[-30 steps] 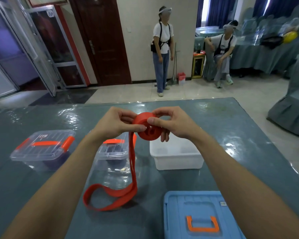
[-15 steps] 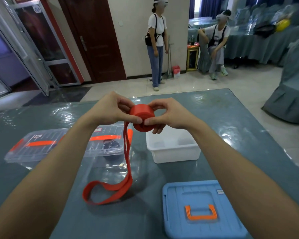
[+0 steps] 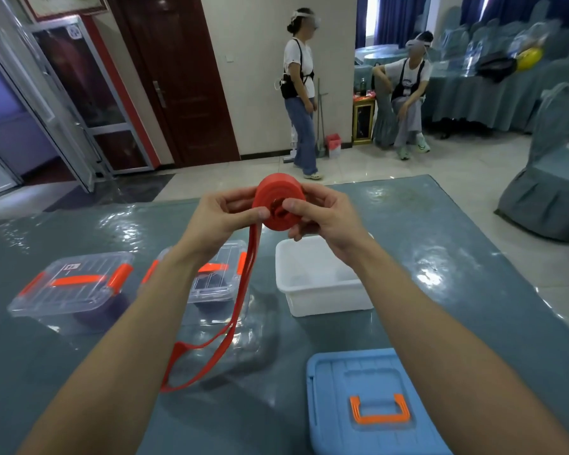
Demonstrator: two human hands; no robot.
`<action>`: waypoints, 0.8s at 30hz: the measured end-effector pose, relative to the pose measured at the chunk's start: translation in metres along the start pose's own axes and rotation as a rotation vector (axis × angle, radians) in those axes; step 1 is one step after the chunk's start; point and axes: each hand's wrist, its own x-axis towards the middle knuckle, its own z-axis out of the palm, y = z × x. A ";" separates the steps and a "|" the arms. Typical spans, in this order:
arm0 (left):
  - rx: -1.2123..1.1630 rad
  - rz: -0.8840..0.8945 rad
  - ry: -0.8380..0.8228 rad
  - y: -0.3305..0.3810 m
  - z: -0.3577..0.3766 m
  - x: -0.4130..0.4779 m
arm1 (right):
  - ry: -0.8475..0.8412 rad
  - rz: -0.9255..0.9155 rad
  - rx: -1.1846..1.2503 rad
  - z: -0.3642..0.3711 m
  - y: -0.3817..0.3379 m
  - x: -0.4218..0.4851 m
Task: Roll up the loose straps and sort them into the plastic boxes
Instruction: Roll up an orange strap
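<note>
Bare left hand [image 3: 224, 215], bare right hand [image 3: 324, 218], 2 slender forearms uncovered to the frame's edge

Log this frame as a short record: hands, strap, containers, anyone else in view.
left hand: pinches the strap roll's left edge
right hand: thumb on the roll's face, fingers curled behind it
strap roll: red, partly wound, held above the table
loose tail: hangs from the roll, looped end on the table
left clear box: lid shut, dark contents
middle clear box: lid shut, partly behind the left forearm
white tub: open, nothing visible inside
blue lid: flat, nearest the camera
others: standing person, seated person, beyond the table
</note>
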 end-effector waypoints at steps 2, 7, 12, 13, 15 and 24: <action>0.044 0.009 0.020 0.009 -0.003 0.002 | -0.014 0.010 -0.003 0.002 0.000 -0.001; 0.449 -0.004 -0.086 0.040 -0.020 0.004 | -0.181 0.057 -0.415 -0.007 -0.019 0.006; 0.752 0.013 -0.181 0.059 -0.015 0.006 | -0.338 0.051 -0.715 0.008 -0.036 0.018; 0.726 0.023 -0.169 0.059 -0.016 0.005 | -0.327 0.034 -0.741 0.010 -0.038 0.019; 0.621 0.050 -0.127 0.054 -0.021 0.001 | -0.284 -0.016 -0.726 0.008 -0.038 0.020; 0.061 0.014 -0.011 0.027 -0.034 -0.010 | -0.098 -0.045 -0.109 0.008 -0.035 0.017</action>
